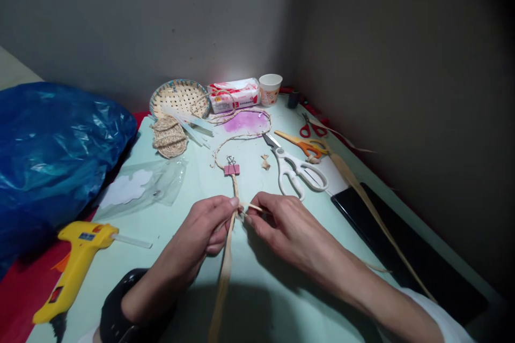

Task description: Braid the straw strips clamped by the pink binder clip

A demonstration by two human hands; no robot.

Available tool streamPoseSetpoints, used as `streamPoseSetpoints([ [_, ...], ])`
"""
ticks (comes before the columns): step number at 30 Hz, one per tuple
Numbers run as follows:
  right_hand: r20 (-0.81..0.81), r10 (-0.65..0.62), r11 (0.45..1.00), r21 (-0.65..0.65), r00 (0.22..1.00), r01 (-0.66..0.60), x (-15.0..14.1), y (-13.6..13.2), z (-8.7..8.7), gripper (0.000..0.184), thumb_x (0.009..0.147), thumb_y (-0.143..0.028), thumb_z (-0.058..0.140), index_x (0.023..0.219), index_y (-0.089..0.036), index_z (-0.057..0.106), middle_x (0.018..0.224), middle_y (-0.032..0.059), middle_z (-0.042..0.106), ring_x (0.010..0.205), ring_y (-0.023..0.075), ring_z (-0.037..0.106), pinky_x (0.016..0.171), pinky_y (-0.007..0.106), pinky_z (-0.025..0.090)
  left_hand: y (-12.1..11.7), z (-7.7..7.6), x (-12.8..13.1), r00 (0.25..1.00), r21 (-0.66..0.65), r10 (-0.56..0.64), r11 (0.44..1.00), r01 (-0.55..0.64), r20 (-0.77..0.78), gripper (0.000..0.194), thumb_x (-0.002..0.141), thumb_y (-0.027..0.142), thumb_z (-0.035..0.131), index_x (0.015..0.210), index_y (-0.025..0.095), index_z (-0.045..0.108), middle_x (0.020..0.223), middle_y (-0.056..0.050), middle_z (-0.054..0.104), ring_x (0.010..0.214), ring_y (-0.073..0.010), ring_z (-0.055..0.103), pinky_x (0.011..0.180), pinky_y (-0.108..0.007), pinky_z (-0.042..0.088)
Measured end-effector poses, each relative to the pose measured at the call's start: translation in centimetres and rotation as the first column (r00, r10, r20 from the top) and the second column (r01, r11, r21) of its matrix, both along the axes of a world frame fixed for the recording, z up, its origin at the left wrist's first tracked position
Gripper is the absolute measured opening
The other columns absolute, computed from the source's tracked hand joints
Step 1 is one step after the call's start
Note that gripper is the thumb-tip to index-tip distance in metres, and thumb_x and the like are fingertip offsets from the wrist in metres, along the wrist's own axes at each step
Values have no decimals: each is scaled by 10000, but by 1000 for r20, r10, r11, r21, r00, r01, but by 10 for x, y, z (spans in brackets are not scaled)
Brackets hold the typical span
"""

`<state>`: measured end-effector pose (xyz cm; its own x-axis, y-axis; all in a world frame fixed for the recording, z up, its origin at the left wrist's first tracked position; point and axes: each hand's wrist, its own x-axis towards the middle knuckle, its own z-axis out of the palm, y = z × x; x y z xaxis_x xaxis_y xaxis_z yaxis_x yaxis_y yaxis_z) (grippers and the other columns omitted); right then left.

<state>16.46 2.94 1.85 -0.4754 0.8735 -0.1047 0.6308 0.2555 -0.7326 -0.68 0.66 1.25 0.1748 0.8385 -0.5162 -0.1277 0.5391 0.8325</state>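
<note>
Left hand (211, 220) pinches tan plaited-looking fibre cord (235, 186) just below pink metal binder clip (232, 170) on pale green desk (209, 182), flat tan fibre strip (224, 273) trailing toward wearer. Right hand (287, 220) grips thin pale strand (256, 207) just beside it. Probably best: firm left pinch at the join, even right pull, strand untwisted.

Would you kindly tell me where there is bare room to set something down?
One small bare patch lies between the twine ball and pink binder clip, another between the glue gun and black wristband. It is crowded at the far end, with the woven basket, printed packet and paper cup, and on the right, around the white-handled scissors and orange-handled scissors.
</note>
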Motion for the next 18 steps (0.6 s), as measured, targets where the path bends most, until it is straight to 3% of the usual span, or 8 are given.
streamPoseSetpoints([
  [7,45,-2,1000,-5,999,3,4,3,-1,215,925,-299,453,771,-184,548,663,6,563,569,114,431,530,254,264,6,-8,-2,1000,-84,16,996,-15,15,245,777,358,679,764,143,563,520,88,364,391,-1,146,376,-162,58],
  [13,45,-18,1000,6,999,17,6,6,2,279,953,-358,410,759,-201,535,660,2,578,573,125,460,539,264,286,7,-5,-1,999,-68,39,997,-37,29,204,771,319,679,778,129,608,598,37,492,378,18,177,375,-155,86],
  [18,68,-101,987,131,993,91,5,10,4,273,976,-335,341,918,-235,588,599,-12,544,509,133,454,532,267,296,6,-5,0,998,-50,52,997,-53,-29,211,748,325,691,778,121,644,618,11,534,368,22,208,381,-165,92],
])
